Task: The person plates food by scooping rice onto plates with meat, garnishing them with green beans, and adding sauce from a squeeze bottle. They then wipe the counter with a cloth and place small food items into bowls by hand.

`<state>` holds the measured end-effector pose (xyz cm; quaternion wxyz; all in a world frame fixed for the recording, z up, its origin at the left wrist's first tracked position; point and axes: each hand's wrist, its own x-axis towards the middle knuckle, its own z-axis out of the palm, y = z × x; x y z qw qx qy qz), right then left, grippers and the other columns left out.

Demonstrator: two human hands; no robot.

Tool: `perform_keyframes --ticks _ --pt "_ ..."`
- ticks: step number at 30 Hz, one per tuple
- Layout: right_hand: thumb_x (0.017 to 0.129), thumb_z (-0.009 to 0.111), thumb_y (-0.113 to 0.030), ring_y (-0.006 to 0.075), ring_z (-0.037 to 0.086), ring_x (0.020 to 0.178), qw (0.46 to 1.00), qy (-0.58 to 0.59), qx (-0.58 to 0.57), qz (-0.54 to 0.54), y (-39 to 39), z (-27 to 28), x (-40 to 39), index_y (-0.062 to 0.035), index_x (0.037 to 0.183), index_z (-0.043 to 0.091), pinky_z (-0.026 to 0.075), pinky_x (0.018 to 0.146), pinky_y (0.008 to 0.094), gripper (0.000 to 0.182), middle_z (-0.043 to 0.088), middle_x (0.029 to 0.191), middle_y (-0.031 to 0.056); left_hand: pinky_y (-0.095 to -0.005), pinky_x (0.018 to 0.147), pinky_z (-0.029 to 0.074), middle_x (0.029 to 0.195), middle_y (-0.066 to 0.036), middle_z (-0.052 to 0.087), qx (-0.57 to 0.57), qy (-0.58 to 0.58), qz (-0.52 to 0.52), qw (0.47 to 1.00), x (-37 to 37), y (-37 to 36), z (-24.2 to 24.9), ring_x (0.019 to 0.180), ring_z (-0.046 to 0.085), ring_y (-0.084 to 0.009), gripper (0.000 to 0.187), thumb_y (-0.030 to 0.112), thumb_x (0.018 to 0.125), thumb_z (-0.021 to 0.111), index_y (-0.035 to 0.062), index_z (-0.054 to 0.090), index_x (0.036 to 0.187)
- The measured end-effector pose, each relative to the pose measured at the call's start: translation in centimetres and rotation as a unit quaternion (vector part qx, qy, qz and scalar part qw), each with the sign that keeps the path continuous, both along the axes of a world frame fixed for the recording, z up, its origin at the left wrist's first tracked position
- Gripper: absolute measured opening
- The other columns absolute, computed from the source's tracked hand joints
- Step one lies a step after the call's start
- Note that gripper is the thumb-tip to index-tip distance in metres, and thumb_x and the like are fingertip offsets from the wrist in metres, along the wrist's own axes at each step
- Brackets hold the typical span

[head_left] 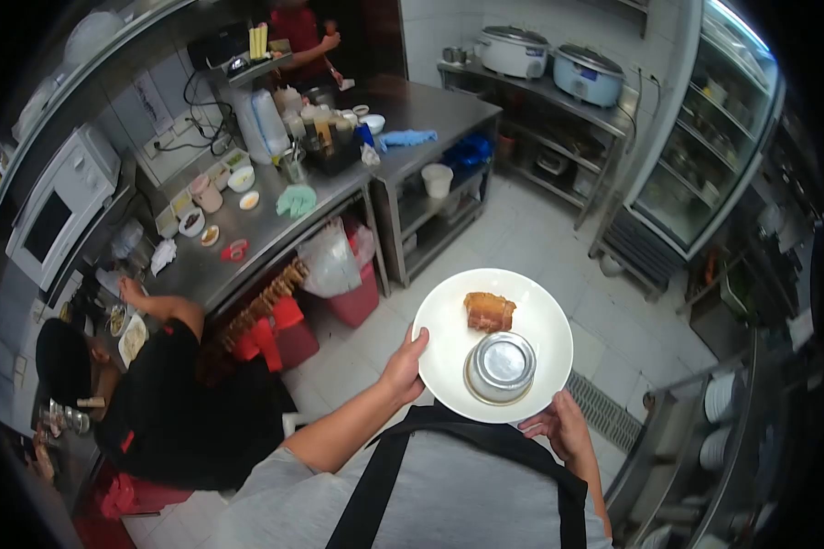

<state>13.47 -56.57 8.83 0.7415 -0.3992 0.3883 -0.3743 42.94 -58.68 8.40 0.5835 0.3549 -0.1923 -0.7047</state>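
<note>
A round white plate [545, 320] is held out in front of my chest. My left hand [405, 364] grips its left rim, the thumb over the edge and the other fingers mostly hidden beneath. At the lower right rim, my right hand [559, 425] supports the plate, fingers partly under it. On the plate lies a browned piece of roasted meat [489, 311], perhaps pork. Just below it stands an upturned metal cup [501, 368]; what it covers, if anything, is hidden.
A co-worker in black [192, 403] bends over the left counter [275, 192]. Another person in red [293, 41] stands at the back. Rice cookers [513, 53] sit on a far shelf table, a glass-door fridge [705, 137] at right. A floor drain grate [606, 412] runs near my right.
</note>
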Motion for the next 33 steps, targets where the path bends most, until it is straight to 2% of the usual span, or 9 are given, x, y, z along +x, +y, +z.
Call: perform_keyframes --ticks 6,9,14,17,23,26,30,32,33 --pt "0.096 0.041 -0.023 0.0263 0.065 0.077 0.998 -0.039 0.040 -0.036 -17.5 1.6 4.6 0.0007 0.123 0.035 0.059 0.057 0.0330 0.036 0.058 0.104 0.0178 -0.0362 0.099 0.041 0.135 -0.010 0.038 0.027 -0.012 0.031 0.999 2.7 -15.8 0.7 0.121 0.044 -0.0215 0.048 0.029 0.099 0.035 0.0166 0.017 0.141" --pt "0.094 0.045 -0.023 0.0257 0.065 0.080 0.998 -0.041 0.033 -0.031 -25.2 2.2 6.1 0.0014 0.125 0.033 0.059 0.059 0.0329 0.041 0.058 0.105 0.0183 -0.0363 0.098 0.042 0.134 -0.010 0.039 0.009 -0.019 0.034 0.999 3.5 -23.3 -0.2 0.121 0.044 -0.0213 0.048 0.029 0.099 0.035 0.0176 0.017 0.142" --pt "0.089 0.040 -0.005 0.0255 0.065 0.080 0.998 -0.021 0.013 -0.062 -39.3 0.5 6.3 0.0020 0.125 0.032 0.059 0.056 0.0313 0.038 0.055 0.108 0.0187 -0.0350 0.087 0.050 0.130 -0.008 0.043 0.025 -0.019 0.047 0.998 2.8 -35.9 -0.4 0.111 0.052 -0.0192 0.043 0.031 0.099 0.035 0.0188 0.023 0.138" --pt "0.087 0.040 -0.003 0.0250 0.065 0.080 0.999 -0.014 0.014 -0.040 -47.5 -0.7 6.1 0.0016 0.127 0.031 0.059 0.056 0.0313 0.041 0.055 0.109 0.0179 -0.0374 0.098 0.041 0.133 -0.011 0.041 0.051 -0.064 0.071 0.994 2.7 -43.3 -0.4 0.119 0.046 -0.0222 0.048 0.028 0.098 0.038 0.0142 0.021 0.141" --pt "0.085 0.039 0.000 0.0233 0.064 0.086 1.000 0.001 -0.007 0.023 -65.8 -0.5 5.9 -0.0017 0.130 0.030 0.059 0.061 0.0327 0.045 0.053 0.114 0.0152 -0.0349 0.092 0.044 0.127 -0.012 0.046 0.061 -0.178 0.137 0.972 2.3 -58.7 -2.0 0.112 0.050 -0.0202 0.042 0.021 0.099 0.036 0.0094 0.025 0.138" --pt "0.085 0.039 0.000 0.0227 0.063 0.088 0.999 0.020 0.000 0.050 -74.5 -1.4 6.5 -0.0032 0.131 0.029 0.058 0.062 0.0331 0.046 0.052 0.116 0.0142 -0.0345 0.090 0.043 0.121 -0.014 0.050 0.024 -0.321 0.190 0.928 3.4 -66.2 -4.8 0.109 0.051 -0.0209 0.038 0.020 0.098 0.037 0.0052 0.034 0.133" --pt "0.086 0.044 -0.004 0.0137 0.061 0.073 0.999 0.024 0.020 0.040 -83.4 -1.5 9.1 -0.0058 0.127 0.037 0.052 0.054 0.0261 0.041 0.058 0.102 0.0085 -0.0358 0.089 0.042 0.112 -0.018 0.056 0.011 -0.493 0.224 0.840 5.5 -74.3 -6.3 0.104 0.054 -0.0245 0.034 0.021 0.097 0.037 0.0006 0.045 0.124" --pt "0.087 0.039 -0.001 0.0204 0.063 0.086 0.995 0.022 0.006 0.099 -89.3 -4.9 9.7 -0.0044 0.131 0.031 0.057 0.061 0.0317 0.045 0.056 0.110 0.0123 -0.0377 0.088 0.042 0.108 -0.022 0.058 0.019 -0.563 0.232 0.793 7.1 -78.8 -7.0 0.101 0.056 -0.0304 0.034 0.022 0.097 0.037 -0.0006 0.049 0.119" --pt "0.087 0.040 -0.002 0.0200 0.063 0.085 0.996 0.022 0.008 0.087 -91.4 -5.4 10.9 -0.0045 0.131 0.032 0.057 0.062 0.0317 0.044 0.056 0.109 0.0119 -0.0391 0.087 0.043 0.106 -0.024 0.058 0.027 -0.601 0.228 0.765 7.9 -80.8 -7.4 0.099 0.057 -0.0345 0.033 0.022 0.096 0.038 -0.0009 0.050 0.117"
